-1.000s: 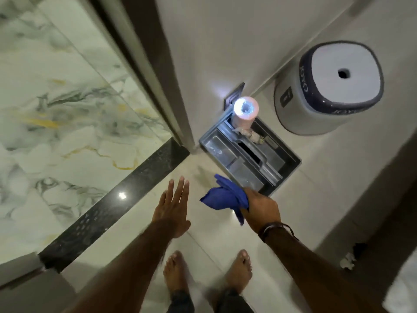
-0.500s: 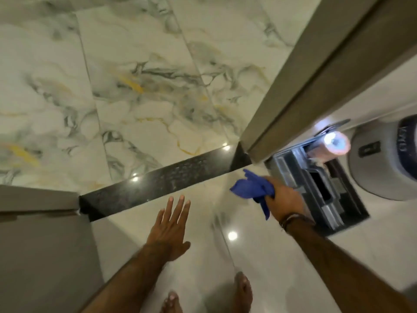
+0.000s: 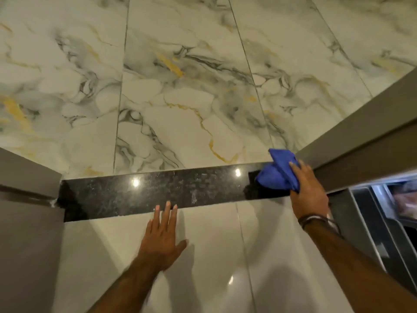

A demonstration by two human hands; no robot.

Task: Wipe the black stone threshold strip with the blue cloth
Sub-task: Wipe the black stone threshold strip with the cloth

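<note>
The black stone threshold strip (image 3: 158,190) runs left to right across the doorway, speckled and glossy with two light reflections. At its right end lies the bunched blue cloth (image 3: 278,175), pressed onto the stone by my right hand (image 3: 308,193), which grips it from the near side. My left hand (image 3: 161,238) is spread flat with fingers apart on the pale floor tile just in front of the strip, its fingertips reaching the strip's near edge. It holds nothing.
Beyond the strip lies marble-patterned floor tile (image 3: 180,86) with grey and gold veins. Grey door frame pieces stand at the left (image 3: 27,199) and right (image 3: 361,145) ends of the strip. A dark metal tray-like fixture (image 3: 383,211) sits at the right edge.
The view has swung down and closer to the threshold. My right hand carried the blue cloth forward onto the strip's right end. My left hand moved forward to the tile beside the strip.
</note>
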